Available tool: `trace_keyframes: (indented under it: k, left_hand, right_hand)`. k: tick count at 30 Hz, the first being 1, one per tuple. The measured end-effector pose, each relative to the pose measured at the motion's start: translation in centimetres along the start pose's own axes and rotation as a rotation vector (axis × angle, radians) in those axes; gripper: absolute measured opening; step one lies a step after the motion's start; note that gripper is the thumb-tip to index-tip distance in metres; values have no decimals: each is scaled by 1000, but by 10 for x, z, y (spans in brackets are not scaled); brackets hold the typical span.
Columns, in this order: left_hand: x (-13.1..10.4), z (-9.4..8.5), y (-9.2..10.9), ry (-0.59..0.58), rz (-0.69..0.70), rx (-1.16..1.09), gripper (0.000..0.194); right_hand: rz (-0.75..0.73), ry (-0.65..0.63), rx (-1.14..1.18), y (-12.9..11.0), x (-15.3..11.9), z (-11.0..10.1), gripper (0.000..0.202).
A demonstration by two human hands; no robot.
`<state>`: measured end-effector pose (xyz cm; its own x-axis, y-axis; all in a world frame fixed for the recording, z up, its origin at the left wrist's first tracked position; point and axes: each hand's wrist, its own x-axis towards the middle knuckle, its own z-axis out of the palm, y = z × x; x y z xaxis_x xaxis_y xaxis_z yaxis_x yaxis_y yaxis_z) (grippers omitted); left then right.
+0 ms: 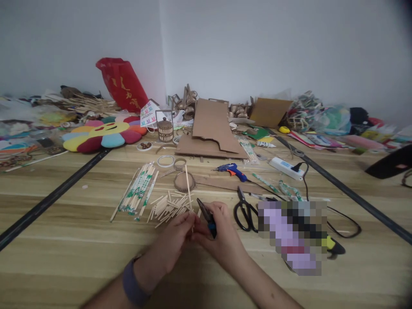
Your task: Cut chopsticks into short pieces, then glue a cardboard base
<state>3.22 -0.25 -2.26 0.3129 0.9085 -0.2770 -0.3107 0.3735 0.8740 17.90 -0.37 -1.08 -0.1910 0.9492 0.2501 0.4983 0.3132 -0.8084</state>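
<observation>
My left hand is closed around the lower end of a thin wooden chopstick, which stands nearly upright. In my right hand are pliers with dark jaws and a blue handle, their tip pointing up and left. The fingertips of both hands meet near the stick's bottom end. Just beyond my left hand lies a loose pile of short cut sticks. Farther left are chopsticks in green-and-white wrappers. A round cardboard piece edged with short sticks lies behind the held chopstick.
Black-handled scissors lie right of my hands, beside a pixelated patch. Behind are a blue glue gun and a white power strip with a black cord. Cardboard sheets, a small stick-built bucket and a flower cushion stand farther back.
</observation>
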Motion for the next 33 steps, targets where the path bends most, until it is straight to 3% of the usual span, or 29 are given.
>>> trace_keyframes:
  k: [9,13,15,21,26,33]
  left_hand:
    - [-6,4,-2,8,42,169,36]
    - [-5,2,-2,14,73,293,41]
    - [-6,3,-2,-33,81,387,44]
    - [-12,13,3,-130,86,557,47]
    - [-12,11,4,-172,96,663,43]
    - [-7,5,5,-218,64,552,40]
  right_hand:
    - [26,25,-3,3,-1,1,45]
    - [164,-81,228,4,4,-6,38]
    - [211,-60,381,5,7,-10,34]
    - [328,-52,611,6,10,-13,46]
    - [312,-104,616,7,8,-12,53]
    - [329,-128,585,5,6,-13,52]
